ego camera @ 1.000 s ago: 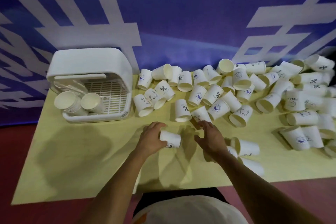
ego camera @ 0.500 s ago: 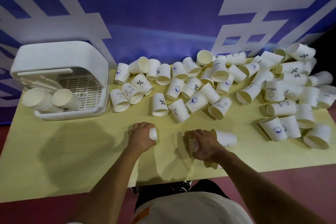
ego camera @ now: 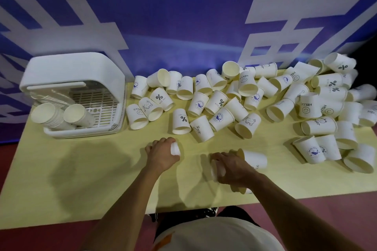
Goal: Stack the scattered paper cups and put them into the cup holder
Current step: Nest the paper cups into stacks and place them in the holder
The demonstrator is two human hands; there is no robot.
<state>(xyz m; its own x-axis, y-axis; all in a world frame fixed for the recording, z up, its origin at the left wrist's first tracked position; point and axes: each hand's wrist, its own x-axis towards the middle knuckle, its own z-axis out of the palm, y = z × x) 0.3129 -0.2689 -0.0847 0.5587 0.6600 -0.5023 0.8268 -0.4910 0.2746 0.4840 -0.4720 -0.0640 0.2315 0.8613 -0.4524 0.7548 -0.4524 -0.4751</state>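
My left hand (ego camera: 162,154) is closed around a white paper cup (ego camera: 175,149) whose base pokes out to the right, low over the table's near middle. My right hand (ego camera: 232,167) grips another paper cup (ego camera: 218,169) lying on its side, base pointing left. A further cup (ego camera: 254,159) lies just behind that hand. Several scattered paper cups (ego camera: 218,106) with blue prints cover the far and right parts of the table. The white cup holder (ego camera: 73,71) stands at the far left, with two cup stacks (ego camera: 53,116) lying in its tray.
The yellow table (ego camera: 81,169) has bare surface on its near left, under the arm shadows. A blue and white banner wall (ego camera: 183,16) rises directly behind. The near table edge runs just above my white shirt (ego camera: 216,234); red floor lies beyond the left edge.
My right hand pulled back from the pile toward me and closed on a cup near the front. The left hand kept its cup, now mostly hidden in the fist. The camera view shifted.
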